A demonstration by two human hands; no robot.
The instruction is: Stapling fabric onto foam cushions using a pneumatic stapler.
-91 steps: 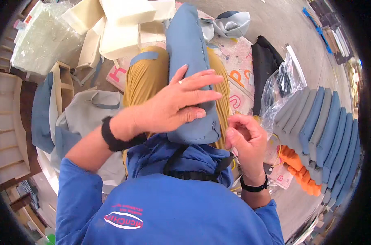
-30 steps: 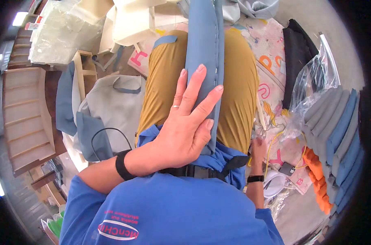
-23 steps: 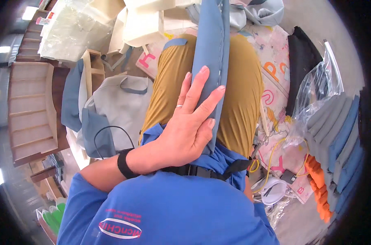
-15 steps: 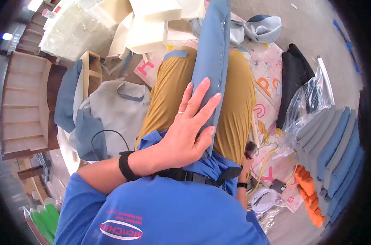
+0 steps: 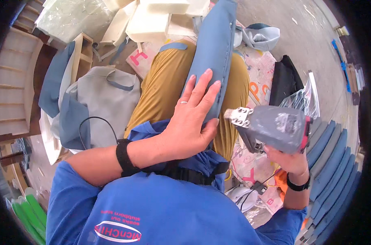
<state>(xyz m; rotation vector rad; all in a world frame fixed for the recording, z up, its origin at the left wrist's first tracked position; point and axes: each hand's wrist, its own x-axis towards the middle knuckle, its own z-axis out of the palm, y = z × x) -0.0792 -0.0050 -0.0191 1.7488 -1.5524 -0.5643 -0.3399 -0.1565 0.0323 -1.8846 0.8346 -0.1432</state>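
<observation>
Blue fabric covered the long padded cushion (image 5: 213,61), which lay lengthwise over the person's lap, across mustard-yellow trousers (image 5: 165,90), its far end reaching toward the white foam blocks (image 5: 152,20) at the top of the view. A stitched seam ran along its right side. The left hand (image 5: 191,122) lay flat and open on the cushion's near end, fingers spread, a ring on one finger, pressing the cover down rather than gripping it. The right hand (image 5: 289,159) was closed around the grip of a grey staple gun (image 5: 271,126), whose metal nose pointed at the cushion's right edge, just beside the left hand's fingertips but not clearly touching the fabric.

The cushion looked soft and light, foam under cloth, likely to bend and slide over the thighs unless held down; the flat palm near the edge seemed the sensible hold, with fingers kept back from the tool's nose. The gun looked heavy by comparison.

To the left of the lap lay a grey fabric cover (image 5: 103,106) with blue trim, and beyond it wooden frames (image 5: 14,94). To the right, a row of finished blue cushions (image 5: 332,163) stood stacked, with a clear plastic bag (image 5: 304,102) and black cloth (image 5: 285,81) on a patterned mat (image 5: 259,73).
</observation>
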